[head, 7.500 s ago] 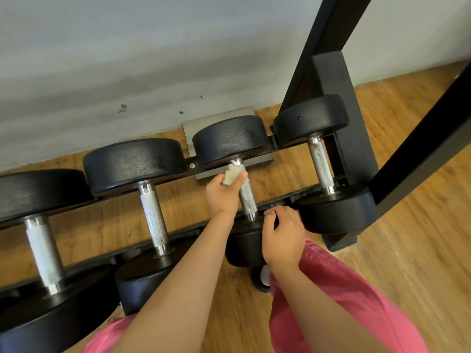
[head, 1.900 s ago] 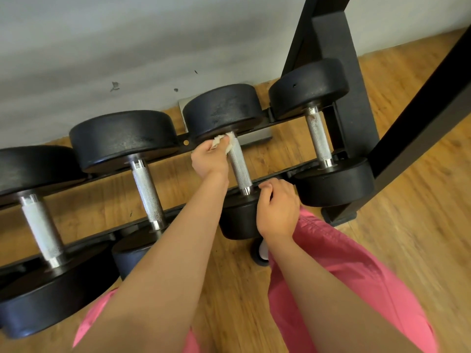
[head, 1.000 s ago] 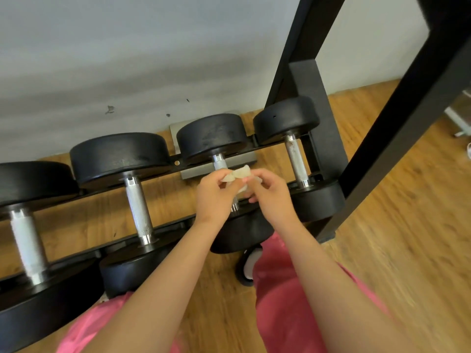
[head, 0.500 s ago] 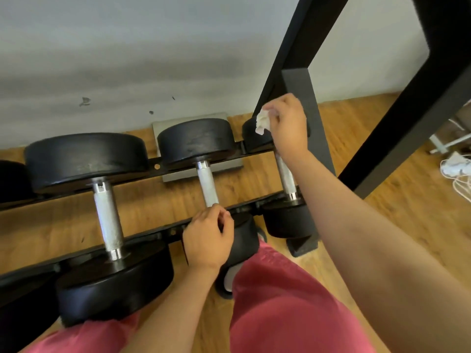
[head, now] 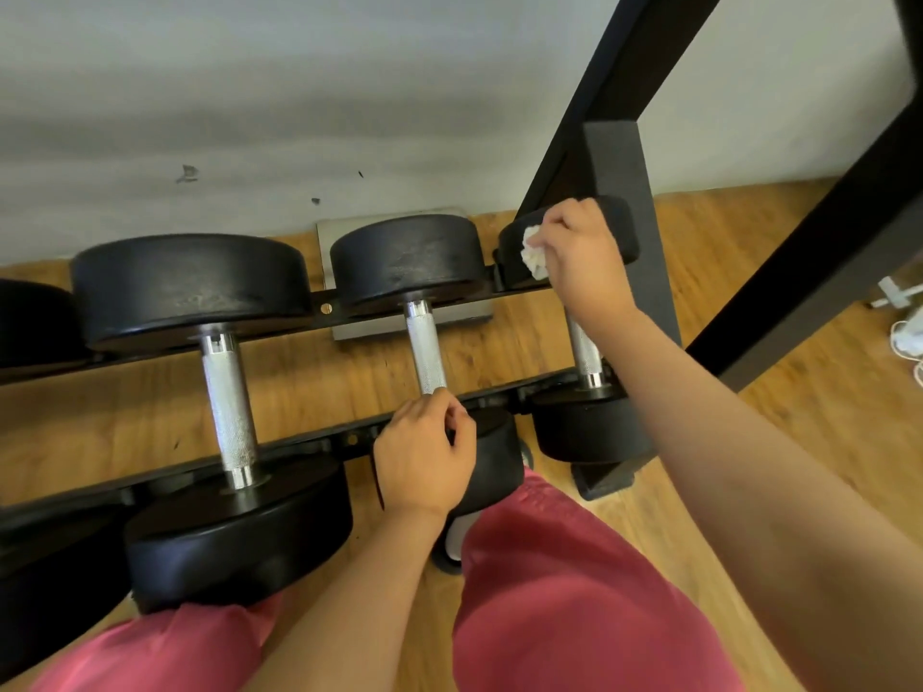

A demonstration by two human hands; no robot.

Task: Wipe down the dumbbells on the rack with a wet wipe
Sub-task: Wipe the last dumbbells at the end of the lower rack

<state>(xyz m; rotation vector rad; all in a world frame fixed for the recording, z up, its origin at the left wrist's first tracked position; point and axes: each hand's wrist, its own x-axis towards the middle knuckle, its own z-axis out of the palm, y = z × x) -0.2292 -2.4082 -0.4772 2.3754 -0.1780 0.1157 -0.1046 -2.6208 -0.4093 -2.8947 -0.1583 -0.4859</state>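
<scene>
Dumbbell [head: 589, 427] at rack's [head: 324, 308] right end underway: right hand [head: 579, 257] clenches wet wipe [head: 533, 254] on its far head; left hand [head: 424, 457] grips neighbouring dumbbell [head: 409, 262]; remainder unclear.

Grey wall [head: 249, 92], wooden floor [head: 824, 467], white cables [head: 906, 337].

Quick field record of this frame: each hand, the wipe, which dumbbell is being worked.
right hand: presses wet wipe on far head of rightmost dumbbell
left hand: fingers curled over near head of next dumbbell
rack: dumbbells lie across two rails
being wiped: rightmost dumbbell, far head
</scene>
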